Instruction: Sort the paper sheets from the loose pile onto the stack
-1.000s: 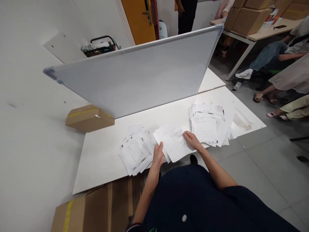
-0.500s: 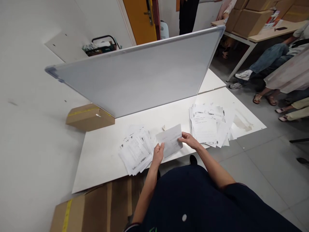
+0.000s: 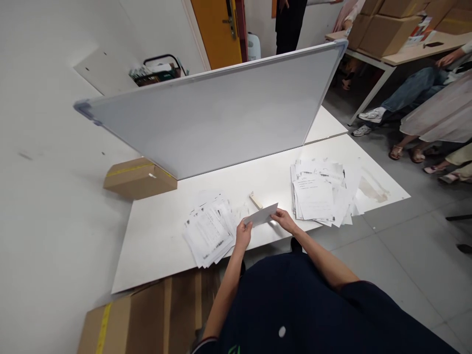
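Note:
A folded sheet of paper (image 3: 262, 215) is held above the front edge of the white table (image 3: 155, 241), tilted so that it looks narrow. My left hand (image 3: 244, 234) pinches its left end, thumb on top. At the other end, the fingers of my right hand (image 3: 283, 218) are closed on the sheet. Just behind the paper lies a small cream-coloured block (image 3: 255, 200). To the left of my left hand spreads a loose stack of printed papers (image 3: 208, 231). Another stack of papers (image 3: 314, 196) lies right of my right hand.
A whiteboard (image 3: 221, 113) stands along the table's back. A cardboard box (image 3: 142, 179) sits at the table's back left, and a larger carton (image 3: 147, 314) is below the front left. Seated people (image 3: 424, 108) and a table with boxes (image 3: 387, 34) are at the right.
The paper has tipped from facing me to a narrower, flatter view. My right hand has moved slightly down, and more of the cream block shows behind the sheet.

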Demonstrator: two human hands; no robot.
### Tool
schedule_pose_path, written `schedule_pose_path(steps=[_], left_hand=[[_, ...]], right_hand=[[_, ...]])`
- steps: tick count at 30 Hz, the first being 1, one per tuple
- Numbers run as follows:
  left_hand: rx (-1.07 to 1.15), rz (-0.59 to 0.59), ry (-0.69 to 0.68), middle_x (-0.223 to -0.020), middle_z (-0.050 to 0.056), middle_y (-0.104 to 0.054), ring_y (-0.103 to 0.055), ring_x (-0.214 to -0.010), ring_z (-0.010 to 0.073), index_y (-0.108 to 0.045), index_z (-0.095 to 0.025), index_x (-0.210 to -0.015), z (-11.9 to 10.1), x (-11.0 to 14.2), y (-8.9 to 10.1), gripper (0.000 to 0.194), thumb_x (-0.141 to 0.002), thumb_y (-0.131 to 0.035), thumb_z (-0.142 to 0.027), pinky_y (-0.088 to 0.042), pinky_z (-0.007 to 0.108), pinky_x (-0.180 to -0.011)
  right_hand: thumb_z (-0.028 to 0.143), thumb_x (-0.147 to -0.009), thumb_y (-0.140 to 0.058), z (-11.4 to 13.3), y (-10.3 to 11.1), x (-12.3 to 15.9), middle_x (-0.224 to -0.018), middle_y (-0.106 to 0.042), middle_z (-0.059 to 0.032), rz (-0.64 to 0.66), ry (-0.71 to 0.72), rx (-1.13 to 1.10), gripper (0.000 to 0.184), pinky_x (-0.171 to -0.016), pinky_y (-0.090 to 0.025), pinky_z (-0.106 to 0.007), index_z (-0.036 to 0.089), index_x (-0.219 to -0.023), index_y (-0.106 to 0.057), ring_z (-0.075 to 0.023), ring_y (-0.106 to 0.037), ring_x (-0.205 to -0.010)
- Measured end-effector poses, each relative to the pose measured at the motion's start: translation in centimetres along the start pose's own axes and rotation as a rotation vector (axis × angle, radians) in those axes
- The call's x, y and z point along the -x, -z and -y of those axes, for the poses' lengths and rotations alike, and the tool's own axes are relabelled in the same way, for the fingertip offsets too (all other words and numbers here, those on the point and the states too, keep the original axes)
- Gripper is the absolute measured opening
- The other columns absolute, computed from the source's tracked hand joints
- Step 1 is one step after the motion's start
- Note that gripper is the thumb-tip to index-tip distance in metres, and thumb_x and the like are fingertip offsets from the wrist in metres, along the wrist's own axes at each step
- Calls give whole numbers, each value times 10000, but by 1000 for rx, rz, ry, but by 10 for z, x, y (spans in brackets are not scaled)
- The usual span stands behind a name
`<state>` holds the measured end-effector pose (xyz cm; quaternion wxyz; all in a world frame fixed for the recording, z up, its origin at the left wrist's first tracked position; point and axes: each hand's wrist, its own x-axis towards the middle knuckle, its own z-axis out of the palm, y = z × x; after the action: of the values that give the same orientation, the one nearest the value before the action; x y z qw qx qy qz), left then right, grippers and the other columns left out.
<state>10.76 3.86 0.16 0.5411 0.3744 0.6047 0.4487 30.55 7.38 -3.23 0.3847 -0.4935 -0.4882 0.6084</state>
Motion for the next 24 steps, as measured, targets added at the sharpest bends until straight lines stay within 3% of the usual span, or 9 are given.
schedule_pose_path(steps=[5, 9, 12, 15, 18, 21, 24], left_hand=[[-7, -28, 19, -724, 23, -642, -595, -817, 206, -635, -175, -785, 1, -2, -1, 137, -685, -654, -267, -430, 330, -825], [15, -43, 14, -764, 35, -656, -598, -841, 215, -632, -161, -794, 4, -7, 1, 178, -683, -647, -299, -433, 348, -827], [45, -49, -1, -849, 63, -662, -598, -874, 217, -619, -143, -884, 6, -10, 6, 278, -679, -646, -329, -434, 355, -838], [62, -81, -75, -1045, 101, -615, -579, -960, 200, -511, -163, -1132, 8, -10, 12, 479, -700, -632, -329, -422, 357, -881], [-101, -94, -146, -1277, 125, -469, -501, -1116, 213, -366, -227, -1279, 11, -6, 15, 595, -742, -603, -324, -385, 384, -942], [-314, -43, -235, -1357, 121, -384, -432, -1196, 232, -348, -237, -1295, 22, -2, 12, 527, -810, -520, -349, -343, 413, -988], [-406, -33, -283, -1341, 141, -395, -443, -1188, 231, -351, -196, -1292, 39, -2, 5, 464, -860, -423, -350, -332, 421, -1005]], right_hand=[[377, -720, -557, 3, -1, 1, -898, -662, -59, -1, 25, 45, 316, -791, -455, -356, 172, -952, -619, -210, -590, -868], [374, -743, -519, 21, 3, 3, -788, -656, -33, -4, 30, 245, 266, -714, -457, -320, 170, -869, -632, -194, -589, -776], [309, -790, -466, 51, 8, 6, -785, -651, -18, 17, 122, 479, 223, -695, -439, -281, 184, -874, -631, -173, -588, -753], [225, -822, -426, 90, 8, 13, -908, -640, -42, 13, 222, 839, 219, -707, -412, -259, 187, -936, -609, -168, -582, -806], [154, -848, -379, 117, -2, 20, -955, -602, -97, -12, 178, 1271, 227, -665, -382, -262, 159, -945, -584, -179, -567, -798], [69, -835, -363, 121, -17, 23, -892, -586, -119, 65, 121, 1533, 234, -655, -363, -279, 137, -933, -563, -204, -556, -806], [72, -843, -372, 107, -29, 23, -908, -578, -127, 132, 113, 1609, 212, -672, -367, -299, 141, -950, -542, -223, -551, -838]])
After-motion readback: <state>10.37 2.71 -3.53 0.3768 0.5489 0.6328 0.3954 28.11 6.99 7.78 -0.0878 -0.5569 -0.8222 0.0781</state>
